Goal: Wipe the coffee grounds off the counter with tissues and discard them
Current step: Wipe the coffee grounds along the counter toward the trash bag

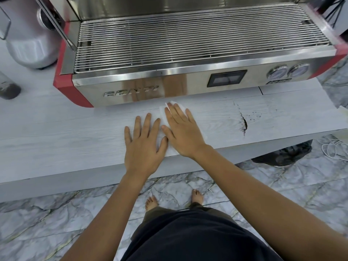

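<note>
A white tissue lies flat on the pale wood-grain counter, just in front of the espresso machine. My right hand presses flat on the tissue with fingers spread, covering most of it. Beside it, my left hand rests flat and open on the bare counter, its thumb close to the right hand. To the right, a dark streak of coffee grounds with scattered specks marks the counter, apart from both hands.
A steel and red espresso machine with a wire drip grate fills the back of the counter. A silver grinder and a dark container stand at the left. Below the counter's right end sit a black bag and white cables on the marble floor.
</note>
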